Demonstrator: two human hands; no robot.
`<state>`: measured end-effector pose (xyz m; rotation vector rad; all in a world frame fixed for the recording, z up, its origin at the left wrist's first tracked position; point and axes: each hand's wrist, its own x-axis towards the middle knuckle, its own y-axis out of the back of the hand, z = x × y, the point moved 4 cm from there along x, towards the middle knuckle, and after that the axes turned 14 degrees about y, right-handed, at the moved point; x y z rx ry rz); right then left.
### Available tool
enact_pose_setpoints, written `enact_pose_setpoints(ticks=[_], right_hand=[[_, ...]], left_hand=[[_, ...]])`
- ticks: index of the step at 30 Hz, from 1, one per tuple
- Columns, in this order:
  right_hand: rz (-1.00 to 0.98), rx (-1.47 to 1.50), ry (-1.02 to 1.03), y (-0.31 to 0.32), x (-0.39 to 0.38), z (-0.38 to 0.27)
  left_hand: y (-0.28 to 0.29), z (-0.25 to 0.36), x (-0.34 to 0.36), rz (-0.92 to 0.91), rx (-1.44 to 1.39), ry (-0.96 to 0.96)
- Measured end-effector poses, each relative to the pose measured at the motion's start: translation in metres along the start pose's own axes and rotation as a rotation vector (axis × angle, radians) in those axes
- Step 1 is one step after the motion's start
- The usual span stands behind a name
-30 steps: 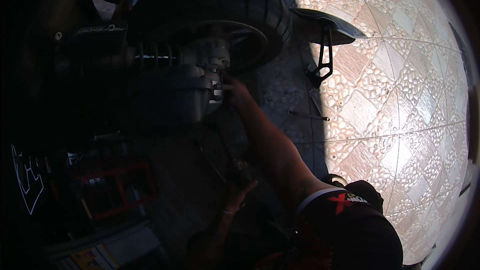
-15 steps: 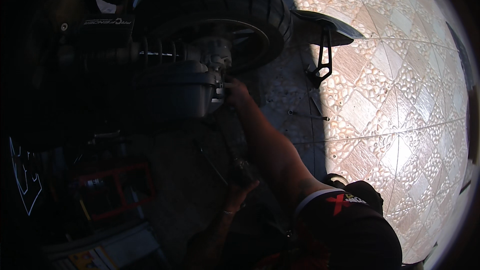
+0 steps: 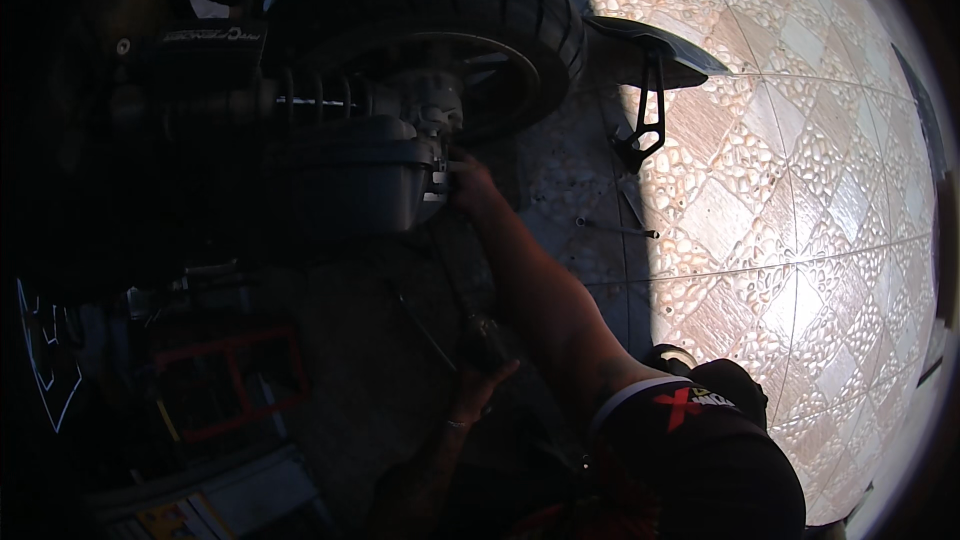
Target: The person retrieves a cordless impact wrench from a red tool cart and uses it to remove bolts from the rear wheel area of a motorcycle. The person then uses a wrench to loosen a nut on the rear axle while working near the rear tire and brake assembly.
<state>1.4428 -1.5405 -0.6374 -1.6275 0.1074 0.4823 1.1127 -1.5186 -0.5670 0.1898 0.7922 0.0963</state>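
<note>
My right arm reaches up to the rear of a scooter, where my right hand [image 3: 473, 186] is at a small metal bracket [image 3: 439, 180] beside a dark, rounded housing [image 3: 350, 190]. Its fingers look curled in, but their tips and whatever they hold are hidden in shadow. Lower down, my left hand [image 3: 482, 387] is closed around a dark object [image 3: 484, 342], too dim to name, with the thumb pointing right. Above the housing are a coil-spring shock absorber [image 3: 320, 100] and the rear wheel's tyre [image 3: 500, 10].
A black fender [image 3: 660, 45] with its bracket arm lies on the tiled floor [image 3: 780, 190], right of the tyre. Near it is a wrench [image 3: 618, 229]. A thin rod [image 3: 425, 325] lies left of my hands. A red-framed rack [image 3: 235, 380] stands in shadow at lower left.
</note>
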Motion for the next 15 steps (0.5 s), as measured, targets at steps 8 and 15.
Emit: enact_pose_setpoints(ticks=[8,15], right_hand=[[-0.044,0.043,0.006,0.003,0.006,0.004],[-0.115,0.034,-0.043,0.013,0.014,0.006]], left_hand=[[0.002,-0.001,0.000,0.009,0.028,0.025],[0.000,-0.005,0.001,-0.024,-0.022,0.124]])
